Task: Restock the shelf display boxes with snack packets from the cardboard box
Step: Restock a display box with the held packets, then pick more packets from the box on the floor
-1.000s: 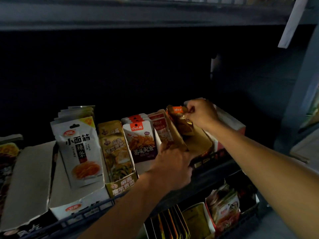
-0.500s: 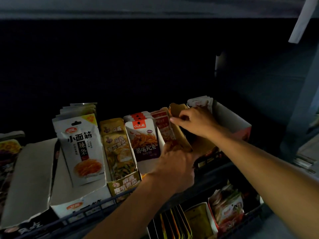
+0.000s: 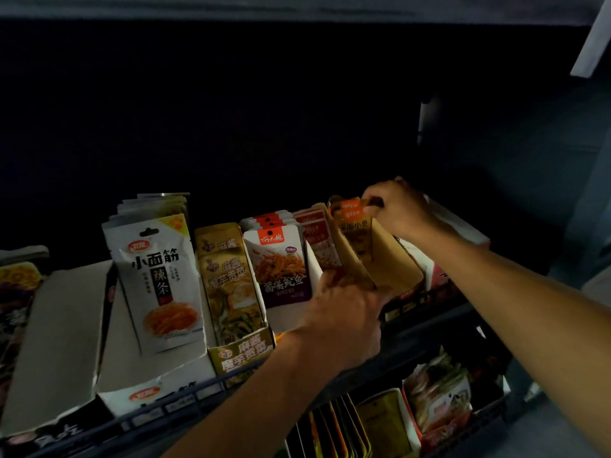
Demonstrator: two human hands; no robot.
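Fingers of your left hand [image 3: 344,312] curl round the front left wall of a brown display box [image 3: 386,262] on the dim shelf, knuckles toward you, while the fingertips of your right hand [image 3: 401,209] pinch the top edge of the orange-topped snack packets [image 3: 352,223] standing at the back of that box. Going from the left: a dark, partly cut-off packet [image 3: 16,292] sits at the shelf's far left edge, then a plain folded cardboard flap [image 3: 56,342] leans against a white display box [image 3: 145,388]. In that box stands a row of white packets [image 3: 155,276] printed with black characters and a picture of orange strips. Just beside it, a gold display box [image 3: 243,353] holds gold packets [image 3: 228,285], and next comes a row of white and purple packets [image 3: 281,266] with red tops. Red packets [image 3: 317,239] stand between these and the brown box. Your left forearm rises from the bottom centre of the view, wrist straight. Your right arm reaches in from the right edge, forearm angled up and leftward, wrist bent down over the box. A white and red box [image 3: 463,239] lies behind that arm. Below the shelf's dark wire rail [image 3: 165,404], a lower shelf holds upright yellow and orange packets [image 3: 337,428] and a box of reddish ones [image 3: 439,401].
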